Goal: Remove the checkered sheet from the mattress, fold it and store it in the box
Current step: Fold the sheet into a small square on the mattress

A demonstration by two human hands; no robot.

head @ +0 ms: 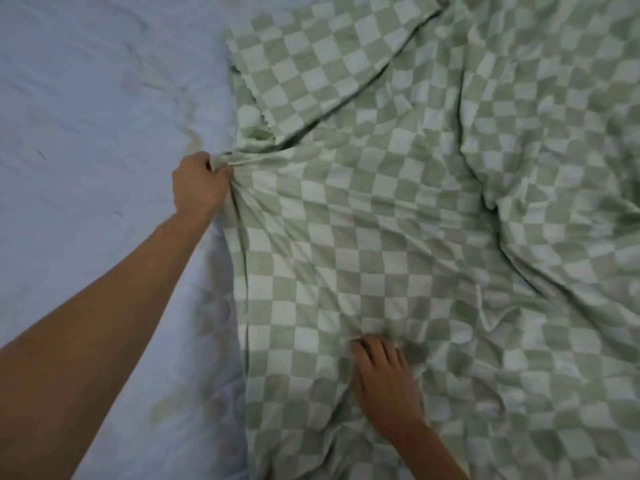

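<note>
A green-and-white checkered sheet (398,209) lies rumpled over the right two thirds of the view, on a pale bluish-white mattress (86,133). Its left edge runs down the middle, with a folded layer at the upper left. My left hand (199,185) grips a bunched corner of the sheet at that edge, arm stretched out. My right hand (384,379) rests on the sheet near the bottom, with the fingers bent into the cloth and wrinkles gathering at the fingertips. No box is in view.
The bare mattress surface, faintly patterned and stained along the sheet's edge, fills the left third. Deep folds cross the sheet at the upper right.
</note>
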